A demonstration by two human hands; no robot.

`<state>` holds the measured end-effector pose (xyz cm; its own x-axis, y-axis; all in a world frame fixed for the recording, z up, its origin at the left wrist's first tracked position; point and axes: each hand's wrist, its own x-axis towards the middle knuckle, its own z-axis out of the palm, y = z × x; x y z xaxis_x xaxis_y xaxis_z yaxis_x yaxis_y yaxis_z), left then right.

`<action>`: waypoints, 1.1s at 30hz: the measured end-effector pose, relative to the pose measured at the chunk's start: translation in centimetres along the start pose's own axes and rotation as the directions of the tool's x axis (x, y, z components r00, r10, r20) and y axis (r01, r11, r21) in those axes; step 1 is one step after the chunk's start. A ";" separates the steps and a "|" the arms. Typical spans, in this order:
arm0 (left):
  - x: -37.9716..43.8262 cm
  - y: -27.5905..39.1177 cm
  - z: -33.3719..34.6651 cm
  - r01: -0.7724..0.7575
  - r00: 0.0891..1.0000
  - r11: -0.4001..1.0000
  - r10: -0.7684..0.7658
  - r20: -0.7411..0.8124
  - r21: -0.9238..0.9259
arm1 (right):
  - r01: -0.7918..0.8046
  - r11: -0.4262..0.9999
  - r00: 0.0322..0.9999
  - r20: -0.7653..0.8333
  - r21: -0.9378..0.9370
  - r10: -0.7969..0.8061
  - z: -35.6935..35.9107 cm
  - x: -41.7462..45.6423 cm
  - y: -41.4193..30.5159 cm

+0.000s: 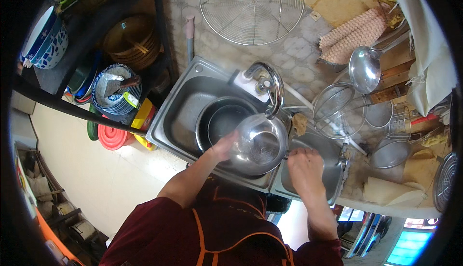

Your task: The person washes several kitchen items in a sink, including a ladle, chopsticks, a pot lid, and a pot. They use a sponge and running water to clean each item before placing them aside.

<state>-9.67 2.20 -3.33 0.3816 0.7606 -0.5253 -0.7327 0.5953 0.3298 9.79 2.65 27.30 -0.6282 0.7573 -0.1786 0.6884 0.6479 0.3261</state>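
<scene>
A shiny metal bowl-shaped vessel (260, 146) is held over the sink just under the chrome faucet (276, 92). My left hand (225, 146) rests against its left side, slightly blurred, the fingers partly hidden. On its right, my right hand (305, 159) is closed around what looks like a short handle, of which only a bit shows. Below the vessel, a dark-looking round metal basin (202, 132) sits in the large steel sink (177, 117). A smaller sink (334, 179) lies under my right hand.
A round wire rack (253, 0) stands beyond the sink. Ladle (364, 69) and mesh strainers (340, 112) hang at the right. A black shelf (97, 116) at the left holds stacked bowls (119, 101) with a cleaver-like blade on top. A red lidded bucket (112, 135) stands below.
</scene>
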 end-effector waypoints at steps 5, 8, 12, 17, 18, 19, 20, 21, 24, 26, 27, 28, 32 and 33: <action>0.8 -0.4 -0.4 -0.035 0.998 0.998 0.038 0.050 -0.051 | 0.007 0.999 0.976 -0.218 0.033 0.001 3.3 1.1 -2.6; 0.4 0.1 0.2 0.018 0.999 0.999 -0.016 0.036 -0.048 | -0.016 0.928 1.000 -0.014 0.372 0.023 8.6 3.0 -6.3; -0.1 0.2 1.0 -0.007 1.000 0.997 0.009 0.020 -0.082 | -0.097 0.928 0.989 -0.071 0.359 0.131 16.0 6.6 -9.9; 1.5 -1.2 -1.4 -0.123 0.991 0.987 0.128 0.039 -0.107 | 0.028 0.766 0.988 -0.134 0.643 0.077 15.8 8.4 -14.1; 2.2 -1.5 -2.8 -0.104 0.988 0.985 0.118 0.098 -0.135 | -0.007 0.725 0.995 -0.067 0.688 0.073 15.8 8.3 -14.3; 2.5 -1.6 -3.9 -0.085 0.982 0.983 0.110 0.156 -0.161 | 0.011 0.666 0.998 -0.054 0.746 0.044 16.4 8.1 -14.2; 2.8 -2.0 -4.8 -0.065 0.971 0.980 0.105 0.214 -0.187 | 0.027 0.602 0.999 -0.043 0.798 0.013 17.4 7.7 -14.1; 2.4 -1.7 -4.1 -0.061 0.986 0.980 0.089 0.144 -0.188 | 0.045 0.619 0.998 -0.057 0.784 0.000 18.0 7.2 -14.0; -0.4 -0.1 -0.4 -0.103 0.995 0.977 0.102 -0.018 -0.188 | 0.107 0.799 0.989 -0.149 0.592 -0.022 18.9 5.8 -13.7; -1.0 0.3 0.7 -0.191 0.982 0.959 0.186 -0.045 -0.208 | 0.041 0.744 0.998 -0.067 0.667 0.006 16.4 5.9 -13.3; -0.8 0.4 0.3 -0.213 0.977 0.958 0.209 -0.043 -0.191 | 0.008 0.710 0.999 -0.031 0.704 0.019 15.5 6.0 -13.2; -0.4 0.4 -0.2 -0.235 0.972 0.956 0.231 -0.041 -0.174 | 0.029 0.689 1.000 -0.014 0.724 -0.028 15.9 5.9 -13.1; -0.6 1.2 -1.2 -0.320 0.947 0.942 0.318 -0.034 -0.104 | -0.067 0.833 0.991 0.134 0.549 -0.008 18.0 4.8 -10.8; -0.5 1.1 -1.5 -0.328 0.945 0.940 0.325 -0.049 -0.097 | -0.132 0.897 0.982 0.180 0.423 0.059 18.2 4.6 -10.4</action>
<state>-11.49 2.15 -3.86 0.0949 0.8989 -0.4278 -0.8683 0.2849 0.4060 6.31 0.93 6.21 -0.5107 0.7967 -0.3233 0.8533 0.5158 -0.0767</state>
